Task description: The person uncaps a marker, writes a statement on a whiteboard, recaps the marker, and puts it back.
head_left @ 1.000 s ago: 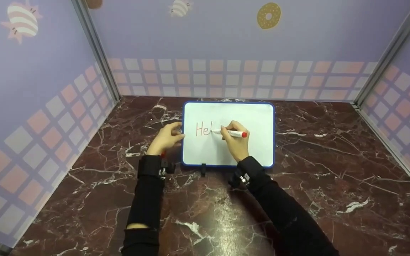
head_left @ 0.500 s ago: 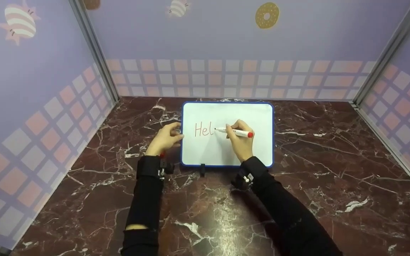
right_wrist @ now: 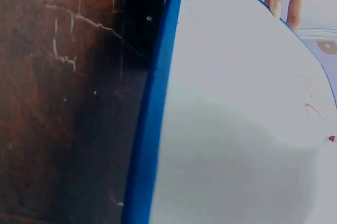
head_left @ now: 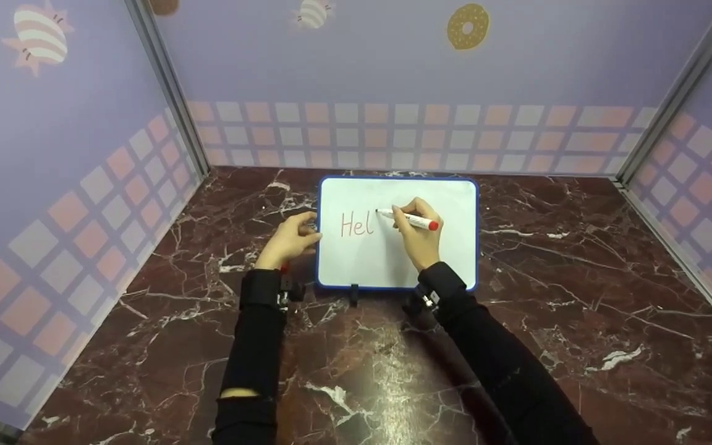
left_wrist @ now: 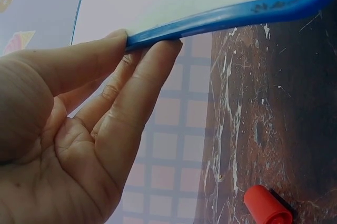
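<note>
A whiteboard [head_left: 356, 262] with a blue frame stands propped on the table, "Hel" written on it in red. My left hand [head_left: 288, 241] pinches its left edge. In the left wrist view the thumb lies at the front of the blue frame [left_wrist: 210, 18] and fingers reach behind it. My right hand [head_left: 423, 240] grips a white marker [head_left: 413, 219] with a red end, held like a pen. Its dark tip points left, beside the top of the "l". In the right wrist view, red strokes [right_wrist: 314, 112] show near the board's far side; the right hand is outside that view.
A red marker cap [left_wrist: 266, 206] lies on the dark marbled table [head_left: 566, 296], mostly hidden by the left wrist in the head view. A black support [head_left: 354, 295] juts from the board's lower edge. Patterned panels [head_left: 343, 68] wall in the table's back and sides.
The "l" after "He" has been completed with a curved foot. My right hand has moved the marker right, then up to the letter's top. The left hand keeps its place.
</note>
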